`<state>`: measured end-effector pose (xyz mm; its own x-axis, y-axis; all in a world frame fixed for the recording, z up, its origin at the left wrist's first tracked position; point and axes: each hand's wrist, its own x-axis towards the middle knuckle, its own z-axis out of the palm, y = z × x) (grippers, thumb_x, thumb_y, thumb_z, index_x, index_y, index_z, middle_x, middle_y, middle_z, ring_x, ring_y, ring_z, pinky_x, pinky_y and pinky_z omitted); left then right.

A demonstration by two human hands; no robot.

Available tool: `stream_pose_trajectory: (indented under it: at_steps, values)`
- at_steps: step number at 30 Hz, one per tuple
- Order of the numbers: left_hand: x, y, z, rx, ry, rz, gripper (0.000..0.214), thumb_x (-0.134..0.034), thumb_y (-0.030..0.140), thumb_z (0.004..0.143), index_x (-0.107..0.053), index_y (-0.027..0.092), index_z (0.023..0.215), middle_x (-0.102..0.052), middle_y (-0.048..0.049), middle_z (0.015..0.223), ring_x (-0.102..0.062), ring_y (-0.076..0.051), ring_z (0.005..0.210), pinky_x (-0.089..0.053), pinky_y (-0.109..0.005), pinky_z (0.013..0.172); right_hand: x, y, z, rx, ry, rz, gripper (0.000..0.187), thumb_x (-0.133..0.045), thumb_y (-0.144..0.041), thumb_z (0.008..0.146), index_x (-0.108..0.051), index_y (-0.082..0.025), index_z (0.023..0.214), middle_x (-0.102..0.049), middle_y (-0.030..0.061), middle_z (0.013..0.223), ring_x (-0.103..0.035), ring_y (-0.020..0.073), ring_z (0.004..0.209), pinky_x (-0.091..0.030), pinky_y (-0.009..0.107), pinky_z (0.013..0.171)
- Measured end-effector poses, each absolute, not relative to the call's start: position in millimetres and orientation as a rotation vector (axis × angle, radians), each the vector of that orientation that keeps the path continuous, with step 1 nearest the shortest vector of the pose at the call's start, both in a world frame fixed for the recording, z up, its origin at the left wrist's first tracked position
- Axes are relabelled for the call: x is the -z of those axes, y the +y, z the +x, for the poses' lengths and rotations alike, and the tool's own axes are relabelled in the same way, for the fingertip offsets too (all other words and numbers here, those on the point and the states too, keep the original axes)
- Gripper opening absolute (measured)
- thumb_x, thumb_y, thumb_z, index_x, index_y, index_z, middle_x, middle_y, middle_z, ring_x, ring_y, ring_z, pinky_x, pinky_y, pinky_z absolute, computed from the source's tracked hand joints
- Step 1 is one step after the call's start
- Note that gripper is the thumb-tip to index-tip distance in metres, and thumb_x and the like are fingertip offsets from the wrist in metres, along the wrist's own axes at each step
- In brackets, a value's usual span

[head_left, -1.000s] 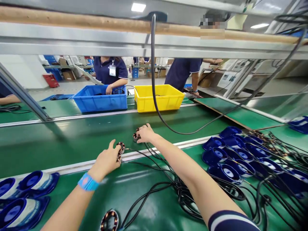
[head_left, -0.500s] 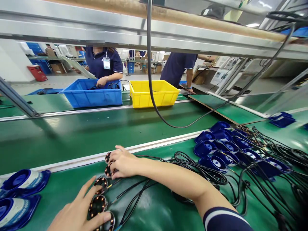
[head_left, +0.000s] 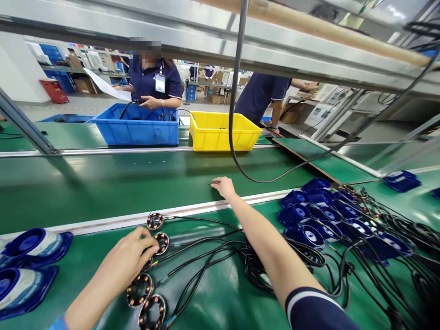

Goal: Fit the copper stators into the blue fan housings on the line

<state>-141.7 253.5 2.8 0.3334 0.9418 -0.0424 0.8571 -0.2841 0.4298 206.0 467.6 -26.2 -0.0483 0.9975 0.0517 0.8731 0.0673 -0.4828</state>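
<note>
Pinched in the left grip point(head_left: 132, 259) is a coil ring point(head_left: 162, 242), just short of the rail point(head_left: 103, 224); the right grip point(head_left: 224, 187) is laid spread just beyond that rail.

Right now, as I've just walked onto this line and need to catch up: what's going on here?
A person works at a green bench. Their left hand has its fingertips on one copper-wound coil in a cluster of coils with black leads. Their right hand stretches, open, to the edge of the conveyor belt. Blue fan housings lie on both sides. Across the belt, a co-worker handles cables over a blue bin beside a yellow bin.
</note>
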Motion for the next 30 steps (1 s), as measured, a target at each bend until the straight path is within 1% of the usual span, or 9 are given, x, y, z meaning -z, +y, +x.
stream_pose_trajectory:
  at_steps: [4, 7, 9, 12, 14, 17, 21, 25, 30]
  values:
    - [6.2, 252.3, -150.5, -0.442, 1.544, 2.204, 0.043, -0.039, 0.060, 0.099, -0.073, 0.033, 0.105, -0.063, -0.0047, 0.115, -0.067, -0.020, 0.097, -0.055, -0.031, 0.086, 48.1, 473.7, 212.7, -0.435, -1.969, -1.902, 0.020, -0.063, -0.033, 0.101, -0.068, -0.016, 0.109, -0.069, 0.0066, 0.111, -0.067, 0.0190, 0.100, -0.058, 0.040, 0.092]
    - [7.7, 264.4, -156.8, -0.683, 1.589, 2.184, 0.042, -0.041, 0.059, 0.100, -0.068, 0.029, 0.114, -0.062, -0.0053, 0.121, -0.063, -0.021, 0.112, -0.051, -0.033, 0.101, 50.0, 473.4, 213.2, -0.396, -1.993, -1.876, 0.020, -0.062, -0.035, 0.101, -0.068, -0.016, 0.102, -0.069, 0.0052, 0.104, -0.066, 0.0178, 0.095, -0.057, 0.038, 0.089]
    - [9.0, 277.2, -158.2, -0.768, 1.644, 2.183, 0.046, -0.038, 0.059, 0.100, -0.066, 0.026, 0.116, -0.062, -0.0071, 0.122, -0.061, -0.023, 0.117, -0.049, -0.037, 0.107, 44.4, 470.9, 207.1, -0.356, -2.023, -1.818, 0.019, -0.060, -0.032, 0.102, -0.067, -0.015, 0.097, -0.068, 0.0051, 0.099, -0.065, 0.0168, 0.090, -0.055, 0.036, 0.086]
    - [11.7, 290.2, -155.8, -0.672, 1.639, 2.213, 0.050, -0.034, 0.059, 0.102, -0.067, 0.027, 0.120, -0.059, -0.0084, 0.129, -0.060, -0.024, 0.120, -0.048, -0.042, 0.110, 25.1, 455.0, 181.9, -0.306, -2.114, -1.633, 0.017, -0.052, -0.019, 0.102, -0.067, -0.013, 0.097, -0.067, 0.0077, 0.096, -0.062, 0.0172, 0.088, -0.051, 0.033, 0.085]
    - [13.0, 289.7, -152.8, -0.597, 1.616, 2.217, 0.050, -0.039, 0.062, 0.099, -0.067, 0.028, 0.122, -0.056, -0.0085, 0.138, -0.058, -0.026, 0.125, -0.047, -0.045, 0.112, 7.9, 431.7, 157.1, -0.292, -2.201, -1.465, 0.017, -0.052, -0.016, 0.101, -0.068, -0.014, 0.102, -0.068, 0.0088, 0.101, -0.061, 0.0185, 0.097, -0.048, 0.032, 0.091]
    - [14.0, 279.6, -149.9, -0.603, 1.605, 2.202, 0.054, -0.052, 0.067, 0.093, -0.065, 0.027, 0.127, -0.047, -0.0101, 0.148, -0.055, -0.029, 0.131, -0.047, -0.046, 0.113, -13.5, 382.3, 121.7, -0.189, -2.366, -1.106, 0.012, -0.060, -0.024, 0.100, -0.071, -0.022, 0.103, -0.067, 0.0073, 0.117, -0.055, 0.0205, 0.114, -0.042, 0.035, 0.101]
    - [16.8, 269.8, -150.5, -0.646, 1.562, 2.176, 0.056, -0.058, 0.065, 0.089, -0.063, 0.028, 0.131, -0.045, -0.0090, 0.150, -0.054, -0.029, 0.132, -0.046, -0.046, 0.114, -19.0, 328.2, 97.4, 0.141, -2.508, -0.662, 0.017, -0.056, -0.025, 0.104, -0.071, -0.021, 0.097, -0.066, 0.0070, 0.129, -0.053, 0.0221, 0.118, -0.041, 0.037, 0.097]
    - [22.5, 269.6, -149.3, -0.659, 1.558, 2.134, 0.056, -0.056, 0.066, 0.090, -0.061, 0.027, 0.132, -0.046, -0.0082, 0.149, -0.056, -0.029, 0.129, -0.048, -0.046, 0.111, -7.1, 315.4, 89.7, 0.210, -2.562, -0.735, 0.019, -0.056, -0.025, 0.103, -0.071, -0.021, 0.091, -0.064, 0.0065, 0.135, -0.051, 0.0241, 0.121, -0.040, 0.038, 0.096]
    - [27.3, 269.0, -145.9, -0.650, 1.577, 2.101, 0.052, -0.055, 0.061, 0.091, -0.059, 0.029, 0.131, -0.045, -0.0044, 0.149, -0.058, -0.027, 0.126, -0.050, -0.044, 0.109, 3.7, 319.7, 83.4, 0.192, -2.572, -0.779, 0.017, -0.058, -0.025, 0.102, -0.072, -0.022, 0.093, -0.063, 0.0055, 0.137, -0.050, 0.0251, 0.123, -0.038, 0.039, 0.096]
